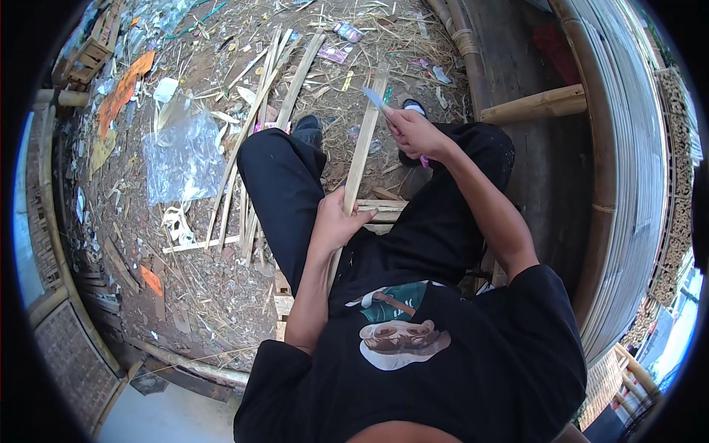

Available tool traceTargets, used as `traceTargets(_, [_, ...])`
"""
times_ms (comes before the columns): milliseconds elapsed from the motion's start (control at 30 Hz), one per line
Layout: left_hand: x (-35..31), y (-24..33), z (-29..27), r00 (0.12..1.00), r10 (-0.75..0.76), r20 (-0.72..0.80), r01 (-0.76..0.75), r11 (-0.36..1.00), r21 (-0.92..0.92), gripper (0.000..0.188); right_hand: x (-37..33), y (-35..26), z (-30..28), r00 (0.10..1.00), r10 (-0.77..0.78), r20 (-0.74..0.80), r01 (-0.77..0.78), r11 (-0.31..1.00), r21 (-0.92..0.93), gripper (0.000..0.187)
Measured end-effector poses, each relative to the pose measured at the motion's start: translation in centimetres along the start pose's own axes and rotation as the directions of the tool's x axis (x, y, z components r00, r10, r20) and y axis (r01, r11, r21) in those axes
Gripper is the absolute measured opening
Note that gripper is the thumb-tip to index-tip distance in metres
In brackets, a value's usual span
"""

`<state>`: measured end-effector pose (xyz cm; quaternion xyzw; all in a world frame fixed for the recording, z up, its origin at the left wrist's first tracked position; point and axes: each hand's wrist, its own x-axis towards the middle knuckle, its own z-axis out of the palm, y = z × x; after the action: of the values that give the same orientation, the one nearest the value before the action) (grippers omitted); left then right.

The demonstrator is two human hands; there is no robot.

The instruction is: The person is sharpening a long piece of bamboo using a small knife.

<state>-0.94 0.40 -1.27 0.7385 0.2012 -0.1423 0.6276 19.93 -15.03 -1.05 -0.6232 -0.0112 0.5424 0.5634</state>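
Well, wooden strip [361,146], knife [373,97], picture-printed shirt [480,347].

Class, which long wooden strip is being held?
The strip between the knees, gripped by the left hand; the strips farther left lie on the ground.

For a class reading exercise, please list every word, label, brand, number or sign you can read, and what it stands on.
No text is readable.
Black T-shirt, green print: any lettering too small to read.
Purple wrapper: any print too small to read.
Orange sheet: any lettering too blurred to read.
Bamboo strip and knife: no lettering visible.
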Motion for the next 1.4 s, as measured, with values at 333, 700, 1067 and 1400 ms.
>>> traceTargets(333, [-1.3,1.8,-0.5,0.995,-0.088,0.041,0.094,0.983,-0.156,0.021,0.1,1.0,1.1,0.921,-0.365,-0.137,0.356,0.931,-0.084,0.038])
traceTargets(700, [-7.9,3.6,-1.9,0.988,-0.130,0.079,0.130,0.991,0.007,0.029,-0.7,-1.6,-0.3,0.764,-0.530,-0.369,0.606,0.785,0.126,0.019])
traceTargets(1067, [-7.6,0.4,-1.1,0.965,0.113,-0.238,-0.062,0.976,0.209,0.039,-2.6,-3.6,-2.0,0.834,-0.522,-0.176,0.481,0.846,-0.230,0.035])
traceTargets(1400, [-6.8,0.7,-1.4,0.971,0.032,-0.235,-0.006,0.994,0.109,0.038,-3.3,-5.3,-4.7,0.770,-0.604,-0.206,0.575,0.796,-0.187,0.027])
